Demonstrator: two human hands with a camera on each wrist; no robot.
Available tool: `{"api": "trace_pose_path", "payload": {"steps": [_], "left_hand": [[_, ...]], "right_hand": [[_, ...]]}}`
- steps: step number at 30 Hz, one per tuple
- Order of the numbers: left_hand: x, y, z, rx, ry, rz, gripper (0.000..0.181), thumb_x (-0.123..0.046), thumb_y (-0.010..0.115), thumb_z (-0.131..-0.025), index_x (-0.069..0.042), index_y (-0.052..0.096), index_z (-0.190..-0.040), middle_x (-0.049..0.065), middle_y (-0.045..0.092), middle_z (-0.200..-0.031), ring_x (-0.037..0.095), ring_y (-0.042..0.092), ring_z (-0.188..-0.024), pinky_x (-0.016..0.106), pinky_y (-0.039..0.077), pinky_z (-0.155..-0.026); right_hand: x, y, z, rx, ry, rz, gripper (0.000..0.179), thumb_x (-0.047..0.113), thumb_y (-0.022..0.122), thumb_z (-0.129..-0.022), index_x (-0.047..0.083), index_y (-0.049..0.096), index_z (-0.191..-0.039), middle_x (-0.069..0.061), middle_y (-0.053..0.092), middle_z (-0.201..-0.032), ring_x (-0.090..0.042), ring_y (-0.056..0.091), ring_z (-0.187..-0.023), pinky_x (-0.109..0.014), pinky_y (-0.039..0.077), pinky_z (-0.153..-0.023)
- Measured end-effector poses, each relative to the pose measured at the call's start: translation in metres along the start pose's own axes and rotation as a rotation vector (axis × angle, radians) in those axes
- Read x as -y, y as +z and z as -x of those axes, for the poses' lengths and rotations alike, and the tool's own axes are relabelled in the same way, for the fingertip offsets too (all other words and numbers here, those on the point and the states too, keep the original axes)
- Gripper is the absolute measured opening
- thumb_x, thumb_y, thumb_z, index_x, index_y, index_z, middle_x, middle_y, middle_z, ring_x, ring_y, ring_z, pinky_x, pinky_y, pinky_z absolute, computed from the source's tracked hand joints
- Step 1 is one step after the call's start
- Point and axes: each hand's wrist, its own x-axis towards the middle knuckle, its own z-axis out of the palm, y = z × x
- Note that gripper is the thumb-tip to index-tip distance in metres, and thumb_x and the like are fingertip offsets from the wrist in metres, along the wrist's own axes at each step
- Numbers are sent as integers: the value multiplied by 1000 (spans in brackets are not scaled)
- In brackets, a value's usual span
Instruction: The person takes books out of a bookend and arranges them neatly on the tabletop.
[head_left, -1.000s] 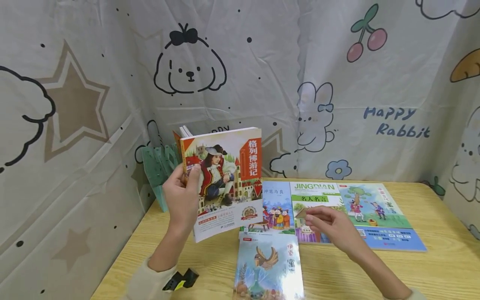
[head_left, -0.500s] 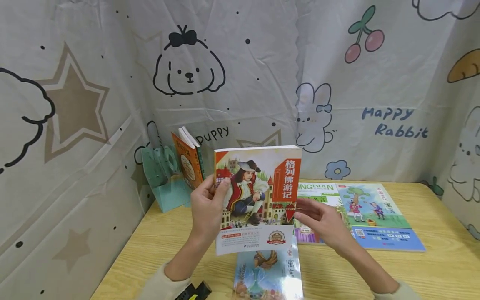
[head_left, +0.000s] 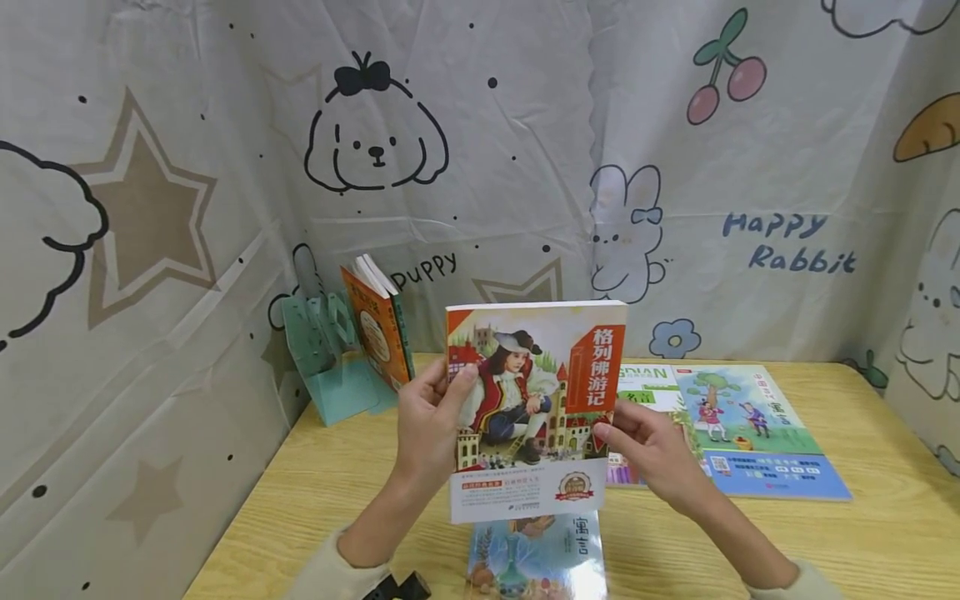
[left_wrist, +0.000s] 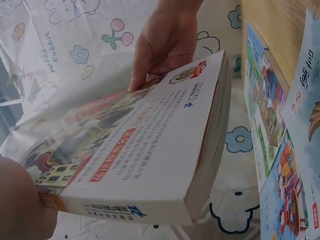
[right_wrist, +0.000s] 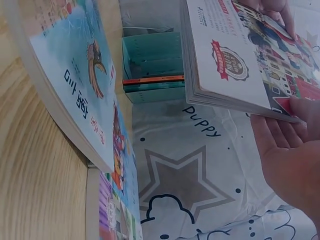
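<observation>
A thick paperback book (head_left: pixel 525 392) with a seated man in a feathered hat on its cover is held upright above the table. My left hand (head_left: pixel 435 421) grips its left edge, thumb on the front cover. At the opposite edge my right hand (head_left: pixel 656 450) pinches the book, thumb in front and fingers behind. In the left wrist view the book's white lower cover (left_wrist: pixel 155 135) and spine face the camera. Below it a blue book (head_left: pixel 540 558) with a bird and a vase lies flat, its upper part hidden.
A teal bookend stand (head_left: pixel 341 392) at the back left holds an orange book (head_left: pixel 375 325) and a green-edged one. Flat at the back right lie a green-and-white book (head_left: pixel 652 383) and a picture book with a tree (head_left: pixel 765 433). A printed curtain (head_left: pixel 525 167) surrounds the wooden table (head_left: pixel 300 508).
The held book has moved right and down, away from the stand, and now covers more of the flat books. My right hand has come to its right edge and taken hold.
</observation>
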Motion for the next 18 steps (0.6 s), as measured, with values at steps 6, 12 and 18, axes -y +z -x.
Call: {"api": "trace_pose_path", "payload": {"steps": [6,12,18], "left_hand": [[8,1,-1,16,18,-58,25,-9,60,-101,10,65,-117,20,70,-89,16,68,-69,25,56,-57],[17,0,-4,40,51,-120,22,-10,62,-100,7,67,-114,18,72,-88,19,69,-68,29,57,-56],[23,-1,-7,65,90,-203,22,-10,66,-97,4,69,-114,14,72,-87,13,65,-68,24,54,-57]], "right_hand": [[-2,-4,7,-35,-87,63,26,4,59,-101,-1,66,-125,-6,68,-77,-13,54,-55,-28,47,-49],[-2,-10,13,-59,-137,96,23,0,58,-100,2,69,-120,0,59,-68,-12,45,-50,-29,41,-44],[-2,-19,19,-60,-130,121,23,0,58,-100,4,70,-119,3,44,-61,-13,30,-47,-30,33,-40]]}}
